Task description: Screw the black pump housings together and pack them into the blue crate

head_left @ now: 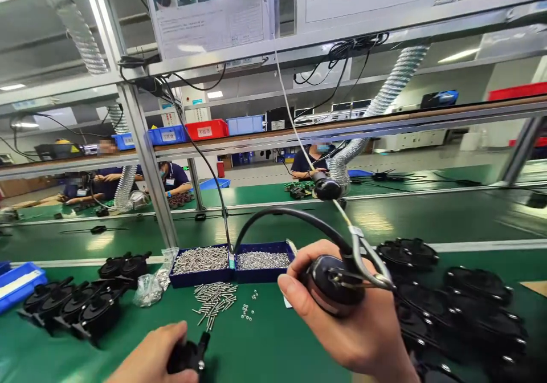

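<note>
My right hand (346, 320) grips a black electric screwdriver (335, 283) by its rounded top. The tool hangs from a metal hook and a cable that rises to the overhead rail. My left hand (149, 357) at the bottom edge holds a small black plastic part (190, 355) down on the green mat. Loose silver screws (213, 297) lie scattered between the two hands. Behind them stand two blue trays (233, 263) full of screws.
Black round housings are stacked at the right (461, 303) and at the left (77, 306). A blue bin (19, 283) sits at the far left beside a bag of screws (149, 289). An aluminium post (147, 161) rises ahead. Other people work at the far bench.
</note>
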{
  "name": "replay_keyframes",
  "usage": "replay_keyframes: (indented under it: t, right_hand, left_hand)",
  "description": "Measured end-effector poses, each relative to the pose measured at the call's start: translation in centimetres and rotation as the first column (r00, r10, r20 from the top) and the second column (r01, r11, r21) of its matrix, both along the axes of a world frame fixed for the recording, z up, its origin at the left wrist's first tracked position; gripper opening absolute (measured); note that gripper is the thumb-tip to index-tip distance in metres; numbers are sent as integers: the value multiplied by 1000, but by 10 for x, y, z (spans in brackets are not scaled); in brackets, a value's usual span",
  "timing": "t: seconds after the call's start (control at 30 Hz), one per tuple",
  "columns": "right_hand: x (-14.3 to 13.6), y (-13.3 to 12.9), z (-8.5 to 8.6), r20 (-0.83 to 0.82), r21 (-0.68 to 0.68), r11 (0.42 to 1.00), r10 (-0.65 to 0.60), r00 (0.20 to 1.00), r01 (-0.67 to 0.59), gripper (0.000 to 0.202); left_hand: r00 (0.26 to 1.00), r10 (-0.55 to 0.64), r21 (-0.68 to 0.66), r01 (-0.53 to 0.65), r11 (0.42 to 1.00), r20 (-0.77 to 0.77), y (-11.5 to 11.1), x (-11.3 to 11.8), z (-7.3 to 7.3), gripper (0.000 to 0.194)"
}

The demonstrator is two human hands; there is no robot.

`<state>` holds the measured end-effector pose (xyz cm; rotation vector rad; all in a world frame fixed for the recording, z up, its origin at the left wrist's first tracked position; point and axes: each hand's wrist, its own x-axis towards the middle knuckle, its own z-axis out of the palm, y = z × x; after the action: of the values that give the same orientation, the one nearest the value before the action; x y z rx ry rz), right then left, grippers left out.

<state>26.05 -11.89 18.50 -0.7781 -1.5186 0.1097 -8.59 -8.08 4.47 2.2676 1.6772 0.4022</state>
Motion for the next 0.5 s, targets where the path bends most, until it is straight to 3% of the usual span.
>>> replay_keyframes:
  t: [0.13, 0.23, 0.3, 0.4, 0.5]
  right_hand:
    - [-3, 7, -3, 35, -6, 999, 36, 999, -35, 12]
    - [-3, 10, -4, 27, -6, 998, 55, 998, -55, 11]
    - [-4, 13, -6, -8, -34, 998, 47, 999, -47, 11]
    - [-8, 20, -7, -42, -66, 998, 17, 999, -20, 11]
    - [-14, 26, -9, -45, -93, 995, -49, 998, 45, 12]
  left_hand:
    - [990, -138, -130, 140, 982, 23, 13, 80, 10, 32]
    - [934, -298, -207, 337, 918, 198, 42, 106, 10, 24]
    - [892, -357, -156, 409, 899, 279, 66, 108, -4, 22]
    - [906, -348, 84, 337, 938, 241, 93, 99, -39, 26]
    - [883, -376, 199, 330, 923, 279, 102, 92, -71, 31]
